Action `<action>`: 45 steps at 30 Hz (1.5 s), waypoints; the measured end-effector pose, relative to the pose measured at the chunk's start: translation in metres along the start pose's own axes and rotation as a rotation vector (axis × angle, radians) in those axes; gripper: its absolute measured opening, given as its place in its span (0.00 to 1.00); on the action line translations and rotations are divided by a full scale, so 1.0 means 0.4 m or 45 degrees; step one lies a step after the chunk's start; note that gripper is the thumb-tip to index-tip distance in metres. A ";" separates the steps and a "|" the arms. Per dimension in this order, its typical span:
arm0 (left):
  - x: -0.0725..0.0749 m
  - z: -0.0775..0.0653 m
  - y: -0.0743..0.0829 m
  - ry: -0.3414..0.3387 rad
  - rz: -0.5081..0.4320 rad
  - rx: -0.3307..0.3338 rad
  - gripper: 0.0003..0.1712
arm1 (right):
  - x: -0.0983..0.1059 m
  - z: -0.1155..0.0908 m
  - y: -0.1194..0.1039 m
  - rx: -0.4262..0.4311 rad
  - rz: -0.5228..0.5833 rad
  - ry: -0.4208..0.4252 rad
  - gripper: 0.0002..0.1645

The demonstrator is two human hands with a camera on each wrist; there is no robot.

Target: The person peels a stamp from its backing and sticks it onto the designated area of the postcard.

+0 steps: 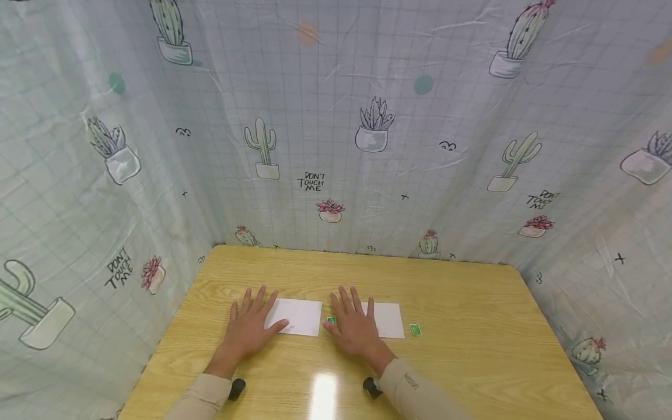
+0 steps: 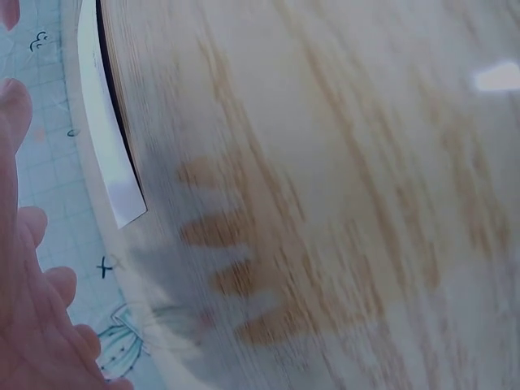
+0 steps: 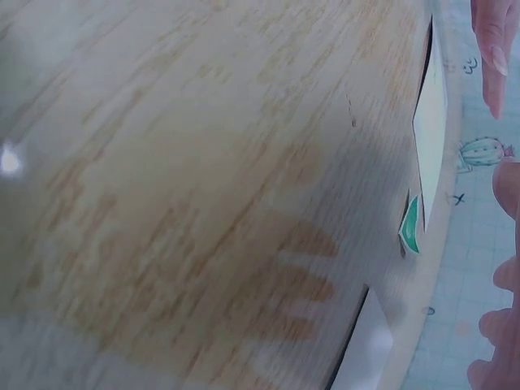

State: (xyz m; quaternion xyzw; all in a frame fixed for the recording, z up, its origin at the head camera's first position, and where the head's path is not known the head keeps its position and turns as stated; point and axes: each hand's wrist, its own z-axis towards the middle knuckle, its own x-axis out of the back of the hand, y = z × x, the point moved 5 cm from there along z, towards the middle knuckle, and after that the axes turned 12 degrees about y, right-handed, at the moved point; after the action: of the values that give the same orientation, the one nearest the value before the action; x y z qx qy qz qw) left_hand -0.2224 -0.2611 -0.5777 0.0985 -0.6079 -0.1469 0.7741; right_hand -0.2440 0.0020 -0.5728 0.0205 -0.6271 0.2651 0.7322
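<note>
My left hand (image 1: 251,326) is spread over the left end of a white paper rectangle (image 1: 299,318), its thumb overlapping the lower edge near a small printed mark. My right hand (image 1: 357,329), fingers straight and fanned, covers the left part of a second white paper rectangle (image 1: 387,319). Partly behind the right thumb and fingers shows a small green piece with a pale border (image 1: 331,320), stamp-like. Both wrist views catch the hands raised above the wood, with finger reflections below: left fingers (image 2: 61,286), right fingers (image 3: 505,276). Neither hand holds anything.
Another small green stamp-like piece (image 1: 416,329) lies right of the second paper. The yellow wood-grain table (image 1: 462,303) carries a bright glare (image 1: 324,396) near the front. Cactus-printed cloth (image 1: 336,146) hangs along its back and sides. Black straps (image 1: 372,387) sit at the wrists.
</note>
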 end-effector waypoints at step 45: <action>-0.027 -0.006 -0.010 -0.043 0.025 0.027 0.49 | -0.027 -0.007 -0.003 0.027 -0.027 -0.021 0.43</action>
State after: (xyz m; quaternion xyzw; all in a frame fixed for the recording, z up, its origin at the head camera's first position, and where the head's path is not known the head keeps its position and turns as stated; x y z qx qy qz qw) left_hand -0.2227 -0.2612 -0.5896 0.0984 -0.6234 -0.1343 0.7639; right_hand -0.2419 -0.0021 -0.5830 0.0372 -0.6301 0.2637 0.7295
